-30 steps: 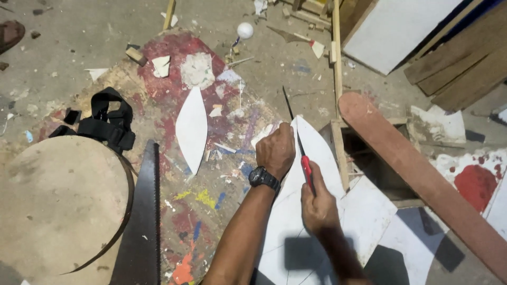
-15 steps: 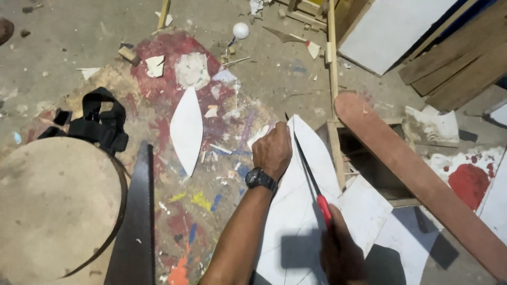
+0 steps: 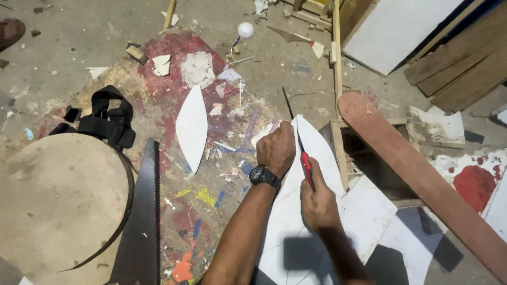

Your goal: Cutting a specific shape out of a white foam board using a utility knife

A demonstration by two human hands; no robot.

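Left hand (image 3: pixel 277 148) fisted on white sheet (image 3: pixel 322 153); right hand (image 3: pixel 317 200) grips saw (image 3: pixel 299 142).

arms: bare, sleeveless | left wrist: black wristwatch (image 3: pixel 263 174), round face

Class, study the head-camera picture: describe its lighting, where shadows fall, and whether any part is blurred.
Head view: hard light from above; a dark shadow lies on the white sheet below the right hand, another under the reddish plank. The left hand, red-handled blade and handsaw are sharp; no motion blur or glare shows.
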